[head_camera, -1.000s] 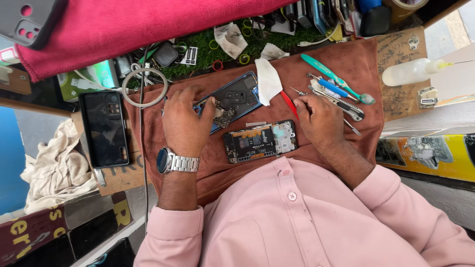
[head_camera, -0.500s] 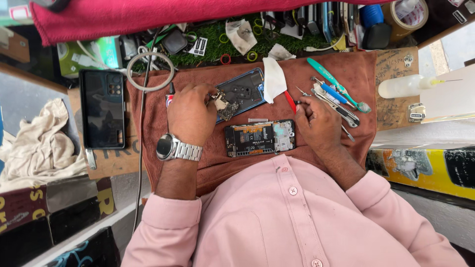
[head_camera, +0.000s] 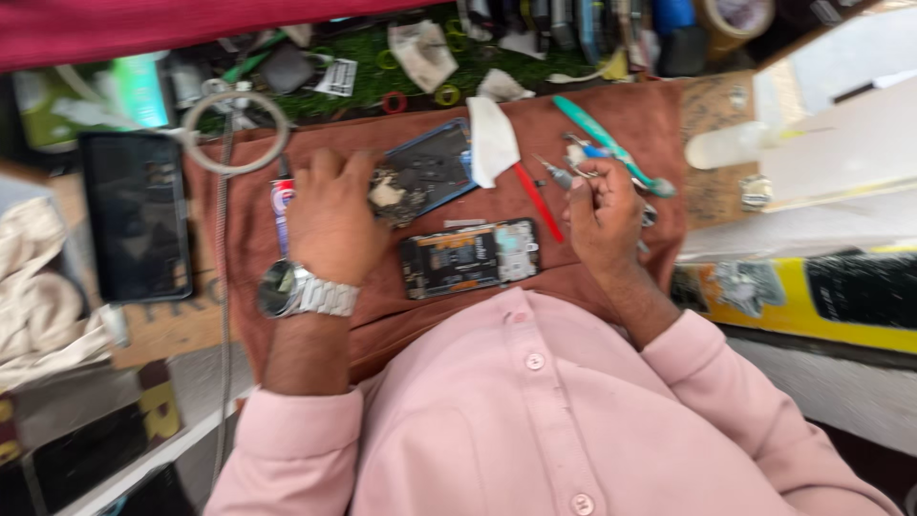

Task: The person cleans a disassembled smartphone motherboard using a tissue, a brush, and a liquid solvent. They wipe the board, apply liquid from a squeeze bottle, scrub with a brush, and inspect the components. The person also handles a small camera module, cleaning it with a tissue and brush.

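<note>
- Your left hand [head_camera: 330, 220], with the silver metal wristwatch [head_camera: 287, 290] on it, has slid off the middle of the blue-rimmed phone back housing [head_camera: 430, 172] to its left corner since a second ago; more of the dark inner face now shows
- Left fingers: curled, tips clamped on that corner beside a pale patch [head_camera: 387, 196]; half a second ago a pale scrap sat in the same fingertips, and you cannot tell whether it is loose or stuck to the housing
- Your right hand [head_camera: 602, 215] has hardly moved across the three pictures; it sits at the right edge of the rust-brown cloth mat [head_camera: 630, 110]
- Right fingers: closed, thumb against forefinger, pinching a small silvery tool [head_camera: 576, 158]; blur hides what kind
- The opened black phone with bare circuit board [head_camera: 468, 258] lies flat between your hands, just below the housing, untouched, same place as before
- Judgement: the work has shifted from the housing's centre to its left corner, with your right hand standing off
- Unchanged around it: folded white tissue [head_camera: 492, 139] over the housing's right end, thin red pry stick [head_camera: 540, 203] beside it, teal-handled tool [head_camera: 602, 143] above your right hand, dark glass screen panel [head_camera: 134, 215] well to the left
</note>
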